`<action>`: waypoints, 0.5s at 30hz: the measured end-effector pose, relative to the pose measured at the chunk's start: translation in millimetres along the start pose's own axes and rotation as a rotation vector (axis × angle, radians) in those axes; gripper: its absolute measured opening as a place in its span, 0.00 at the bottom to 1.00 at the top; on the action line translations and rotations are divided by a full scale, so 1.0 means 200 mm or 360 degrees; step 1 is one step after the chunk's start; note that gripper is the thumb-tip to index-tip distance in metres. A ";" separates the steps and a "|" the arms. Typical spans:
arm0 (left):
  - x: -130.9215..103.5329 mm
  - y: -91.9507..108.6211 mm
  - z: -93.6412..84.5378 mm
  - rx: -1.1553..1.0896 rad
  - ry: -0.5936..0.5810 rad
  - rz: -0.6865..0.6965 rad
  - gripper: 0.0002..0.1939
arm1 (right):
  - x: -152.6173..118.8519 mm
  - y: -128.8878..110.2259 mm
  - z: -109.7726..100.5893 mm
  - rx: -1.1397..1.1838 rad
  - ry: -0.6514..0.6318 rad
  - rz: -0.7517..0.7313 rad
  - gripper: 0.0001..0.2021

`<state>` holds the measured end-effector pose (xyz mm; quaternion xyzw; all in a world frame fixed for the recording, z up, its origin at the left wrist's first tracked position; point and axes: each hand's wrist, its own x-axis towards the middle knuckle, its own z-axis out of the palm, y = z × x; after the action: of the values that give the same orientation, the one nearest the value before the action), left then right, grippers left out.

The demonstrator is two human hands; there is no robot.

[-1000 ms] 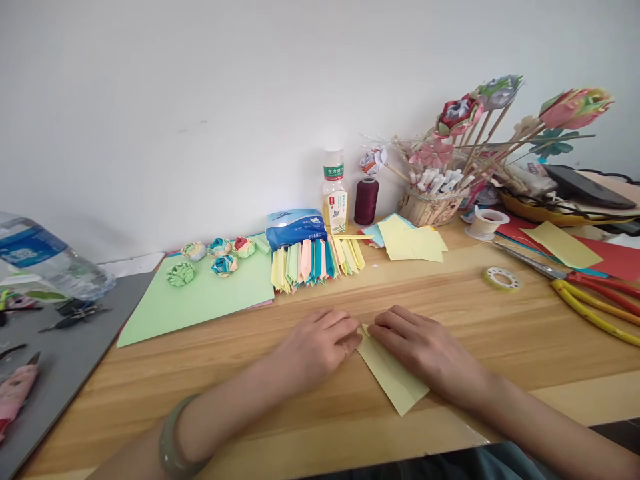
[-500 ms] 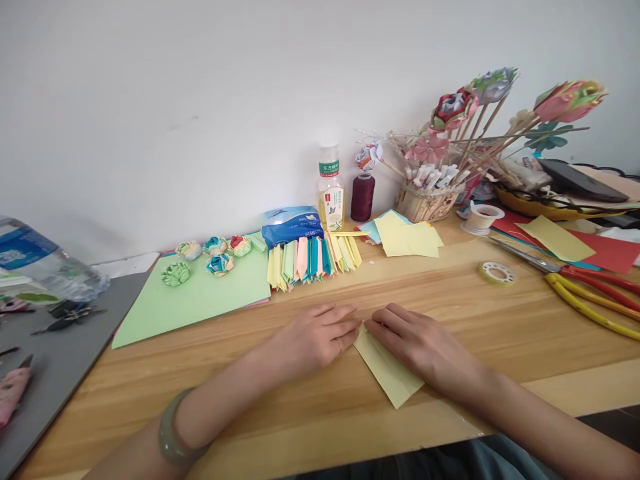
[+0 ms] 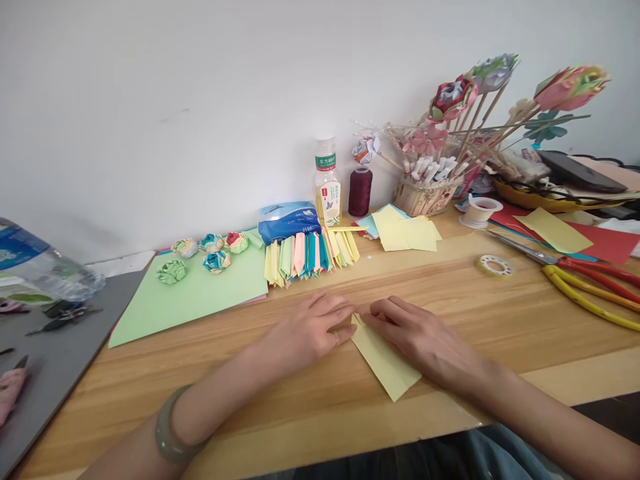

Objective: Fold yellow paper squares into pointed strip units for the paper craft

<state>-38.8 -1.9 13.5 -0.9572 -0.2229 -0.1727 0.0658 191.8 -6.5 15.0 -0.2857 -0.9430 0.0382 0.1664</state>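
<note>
A small pale-yellow sheet of paper (image 3: 385, 360) lies slantwise on the wooden table, its far end between my two hands. My left hand (image 3: 317, 327) has its thumb and fingertips drawn together on the far left corner of the sheet. From the other side my right hand (image 3: 420, 333) presses curled fingers on the sheet's far right part, covering that edge. A small fold seems to show at the far corner, partly hidden by fingertips.
Folded paper strips (image 3: 310, 257) stand in a row beyond my hands, by a blue tissue pack (image 3: 287, 221). Paper flowers (image 3: 216, 261) rest on green paper (image 3: 185, 307) at left. At right are a tape roll (image 3: 495, 265), scissors (image 3: 575, 267) and yellow sheets (image 3: 405, 230).
My fingers have shifted slightly at the sheet's far end, and my right fingertips are a little farther from my left ones. The whole view has tilted slightly.
</note>
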 end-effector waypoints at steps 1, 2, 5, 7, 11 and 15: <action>0.00 0.00 0.00 0.0002 -0.0010 -0.0004 0.12 | 0.00 0.00 0.00 0.0004 0.0010 0.0011 0.14; -0.01 0.00 0.00 0.0004 -0.0022 -0.0009 0.13 | 0.00 0.00 0.00 0.0002 0.0020 0.0017 0.14; -0.01 0.00 0.01 0.0012 -0.0061 -0.0027 0.13 | 0.01 -0.01 0.00 0.0006 0.0012 0.0027 0.14; -0.02 0.00 0.01 0.0024 -0.0078 -0.0037 0.13 | 0.02 -0.01 0.00 0.0032 -0.0017 0.0050 0.13; -0.01 -0.01 0.00 0.0025 -0.0060 0.0024 0.14 | 0.01 -0.01 0.00 0.0089 -0.0075 0.0077 0.12; 0.00 -0.02 -0.02 0.0013 -0.0051 0.0083 0.15 | 0.01 0.00 0.01 0.0111 -0.0062 0.0065 0.15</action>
<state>-41.7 1.4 16.9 -0.9650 -0.1997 -0.1546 0.0707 190.3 -5.1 14.2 -0.2980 -0.9381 0.0798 0.1572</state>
